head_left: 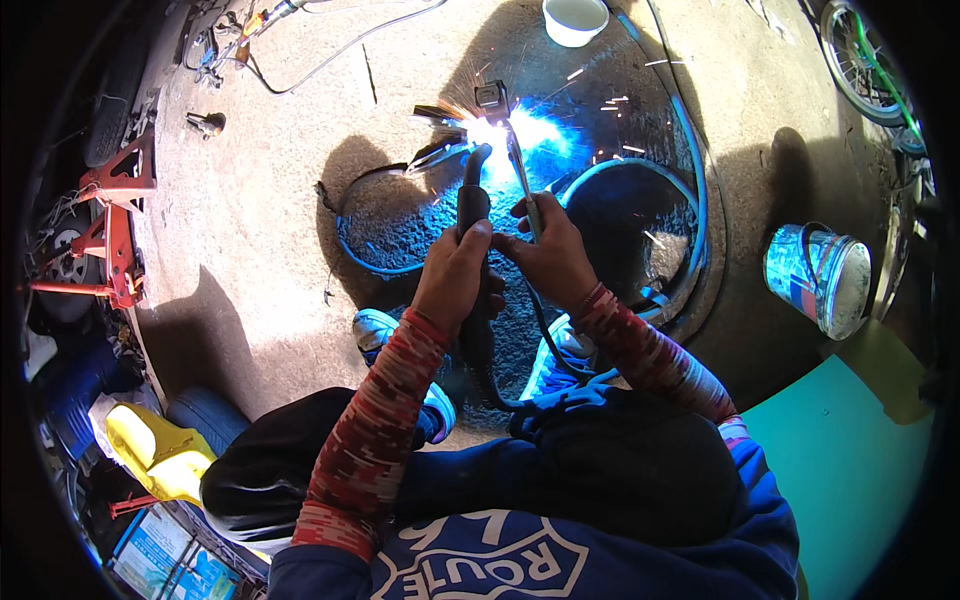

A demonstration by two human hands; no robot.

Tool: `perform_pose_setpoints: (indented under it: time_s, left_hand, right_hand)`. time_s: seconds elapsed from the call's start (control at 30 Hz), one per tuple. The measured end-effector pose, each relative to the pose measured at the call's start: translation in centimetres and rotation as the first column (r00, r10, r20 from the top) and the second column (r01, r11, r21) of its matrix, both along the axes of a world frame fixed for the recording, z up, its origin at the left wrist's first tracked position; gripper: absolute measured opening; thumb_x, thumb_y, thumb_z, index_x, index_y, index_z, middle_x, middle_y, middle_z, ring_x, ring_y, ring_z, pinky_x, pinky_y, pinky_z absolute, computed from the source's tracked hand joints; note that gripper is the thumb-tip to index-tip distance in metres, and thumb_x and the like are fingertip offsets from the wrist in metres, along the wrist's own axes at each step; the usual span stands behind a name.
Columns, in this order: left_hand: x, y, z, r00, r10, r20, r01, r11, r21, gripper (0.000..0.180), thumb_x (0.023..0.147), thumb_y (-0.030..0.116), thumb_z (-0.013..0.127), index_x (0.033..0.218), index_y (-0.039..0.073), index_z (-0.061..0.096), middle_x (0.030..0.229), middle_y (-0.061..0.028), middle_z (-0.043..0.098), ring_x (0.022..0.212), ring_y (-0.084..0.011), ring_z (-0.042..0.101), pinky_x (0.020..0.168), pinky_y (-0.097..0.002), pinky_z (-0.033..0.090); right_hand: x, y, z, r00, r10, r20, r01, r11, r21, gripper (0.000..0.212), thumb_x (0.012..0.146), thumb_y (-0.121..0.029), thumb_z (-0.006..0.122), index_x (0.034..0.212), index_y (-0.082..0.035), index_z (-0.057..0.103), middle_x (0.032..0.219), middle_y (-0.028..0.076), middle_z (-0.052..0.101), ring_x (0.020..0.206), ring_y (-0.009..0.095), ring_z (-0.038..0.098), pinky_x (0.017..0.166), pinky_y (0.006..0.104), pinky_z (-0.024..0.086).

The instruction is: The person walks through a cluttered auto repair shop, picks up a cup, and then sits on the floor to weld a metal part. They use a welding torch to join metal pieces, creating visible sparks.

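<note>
My left hand [450, 275] is closed around the black handle of a welding torch [473, 203], its bent neck pointing at a bright blue-white arc. My right hand [556, 258] grips a slim metal tool [523, 170] that reaches up to the same spot. At its far end sits a small dark square metal piece [491, 96], touching or very near the arc. Sparks spray to both sides, and the glare hides where torch, tool and metal meet. A dark cable runs down from between my hands towards my lap.
Blue hose [690, 140] loops over the concrete floor on the right. A white bucket [576, 20] stands beyond the sparks, and a paint-stained bucket [817, 280] lies tilted at right. Red metal stands [120, 245] and a yellow plastic piece [158, 452] are at left; a bicycle wheel [858, 62] is far right.
</note>
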State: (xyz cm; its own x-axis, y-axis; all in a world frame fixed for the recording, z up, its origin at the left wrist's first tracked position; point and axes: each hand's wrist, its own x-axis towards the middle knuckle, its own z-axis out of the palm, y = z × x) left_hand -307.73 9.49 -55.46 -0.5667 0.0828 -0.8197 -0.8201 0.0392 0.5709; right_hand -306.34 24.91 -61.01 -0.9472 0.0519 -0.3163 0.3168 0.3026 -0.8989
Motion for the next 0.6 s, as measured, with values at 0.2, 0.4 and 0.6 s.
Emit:
perform_pose_setpoints:
  time_s: [0.2, 0.4, 0.6]
  left_hand:
    - [0.1, 0.2, 0.2, 1.000, 0.004, -0.011, -0.004, 1.000, -0.022, 0.041, 0.101, 0.044, 0.053, 0.115, 0.005, 0.058, 0.076, -0.0059, 0.058, 0.060, -0.0145, 0.061, 0.049, -0.0294, 0.053]
    - [0.3, -0.1, -0.3, 0.996, 0.008, -0.086, -0.013, 0.999, -0.048, 0.035, 0.103, 0.038, 0.054, 0.109, 0.004, 0.062, 0.078, -0.0052, 0.063, 0.057, -0.0126, 0.060, 0.050, -0.0283, 0.051]
    - [2.3, -1.2, 3.1, 0.972, 0.029, -0.233, -0.053, 0.994, -0.099, 0.033, 0.105, 0.033, 0.050, 0.115, 0.004, 0.062, 0.078, -0.0034, 0.064, 0.054, -0.0125, 0.060, 0.050, -0.0265, 0.050]
  right_hand:
    - [0.1, -0.1, -0.2, 1.000, -0.004, 0.001, 0.004, 1.000, -0.010, 0.046, 0.082, -0.028, 0.084, 0.111, -0.004, 0.057, 0.098, 0.015, 0.067, 0.089, 0.029, 0.068, 0.078, 0.0394, 0.055]
    - [-0.3, 0.2, 0.8, 0.994, 0.019, 0.103, -0.019, 1.000, -0.006, 0.049, 0.081, -0.030, 0.086, 0.111, -0.005, 0.057, 0.096, 0.007, 0.062, 0.086, 0.016, 0.062, 0.075, 0.0334, 0.053]
    - [-0.5, 0.1, 2.0, 0.998, 0.004, 0.057, -0.003, 1.000, -0.017, 0.064, 0.066, -0.039, 0.095, 0.100, -0.003, 0.054, 0.090, 0.009, 0.057, 0.082, 0.021, 0.059, 0.074, 0.0371, 0.051]
